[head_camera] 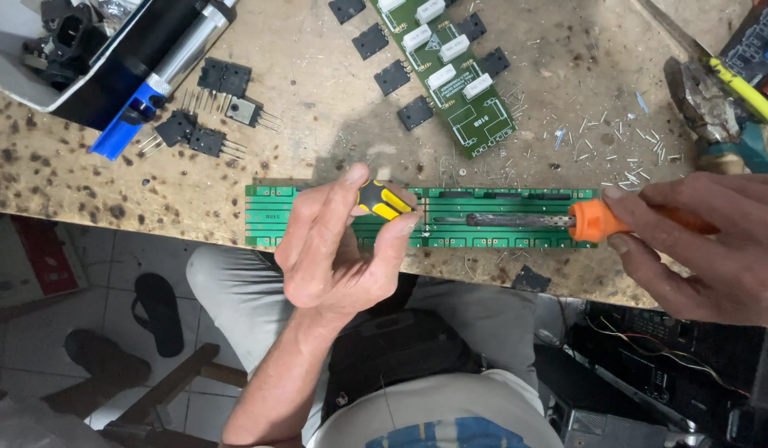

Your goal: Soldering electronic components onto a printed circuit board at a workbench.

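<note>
While a green circuit board [500, 217] lies on the scarred surface [318, 133], a yellow-black tool [382, 200] is clamped in the left hand [334, 249] and an orange-handled soldering iron [558, 221] in the right hand [699, 249].

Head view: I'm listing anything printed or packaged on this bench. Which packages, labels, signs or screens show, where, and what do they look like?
No signs or screens show.
Long green circuit board: bench front edge, under both hands, pale printed markings.
Second green circuit board: top centre, angled, white blocks and white printed markings.
Grey open box: top left corner, holding black parts.
Red flat package: on the floor at left, too unclear to tell more.
</note>
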